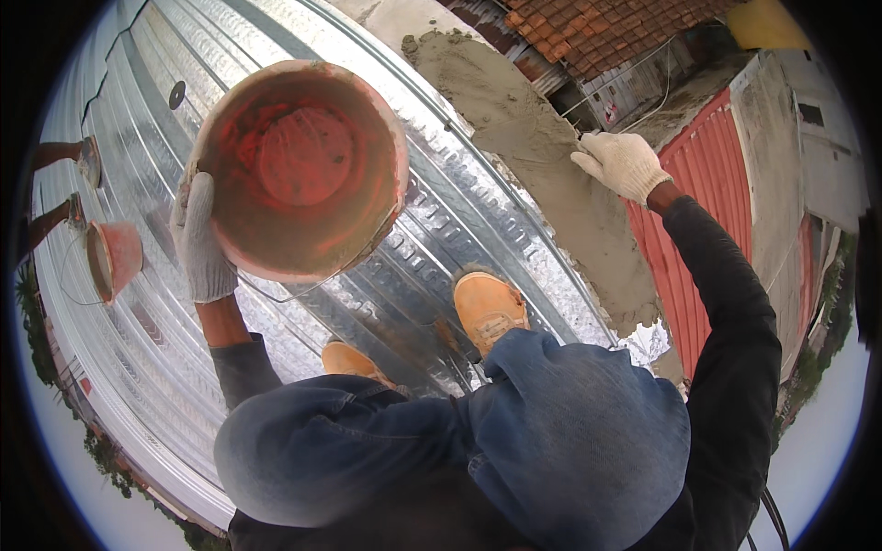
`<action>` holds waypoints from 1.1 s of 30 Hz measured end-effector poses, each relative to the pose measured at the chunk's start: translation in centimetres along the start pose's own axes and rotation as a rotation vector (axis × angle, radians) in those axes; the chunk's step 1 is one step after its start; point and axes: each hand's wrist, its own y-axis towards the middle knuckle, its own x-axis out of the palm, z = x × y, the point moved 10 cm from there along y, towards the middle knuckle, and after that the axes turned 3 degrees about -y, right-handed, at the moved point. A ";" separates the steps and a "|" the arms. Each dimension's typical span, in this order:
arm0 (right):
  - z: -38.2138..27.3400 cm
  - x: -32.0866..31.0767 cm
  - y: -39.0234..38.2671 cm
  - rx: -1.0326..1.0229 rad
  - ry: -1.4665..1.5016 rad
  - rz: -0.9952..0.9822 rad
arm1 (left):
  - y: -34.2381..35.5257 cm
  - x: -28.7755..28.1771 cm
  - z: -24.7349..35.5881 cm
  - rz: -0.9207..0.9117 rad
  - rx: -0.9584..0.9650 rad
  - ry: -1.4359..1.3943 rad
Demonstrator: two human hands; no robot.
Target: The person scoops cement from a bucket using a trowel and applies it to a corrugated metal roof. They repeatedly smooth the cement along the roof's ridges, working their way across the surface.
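My left hand [202, 241], in a pale knit glove, grips the near-left rim of a red bucket [308, 156] stained with cement. The bucket is tipped so that I look into it, and only a grey film and red bottom show inside. Off to the right, my gloved right hand [623, 165] is closed over the far part of a strip of wet grey mortar [542, 174]. What its fingers hold, if anything, is hidden. The mortar runs along the roof's right edge, smooth in the middle and lumpy at the far end.
Ribbed metal roofing [413, 248] lies under my tan shoes [489, 308]. At the left stand another person's feet [89, 163] beside a second red bucket [115, 257]. Past the mortar, the roof edge drops toward red corrugated sheeting [694, 220] and a tiled roof [597, 37].
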 end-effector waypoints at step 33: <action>1.9 6.2 -6.8 0.123 0.358 -0.498 | 2.6 -1.7 -2.1 0.061 -0.049 0.160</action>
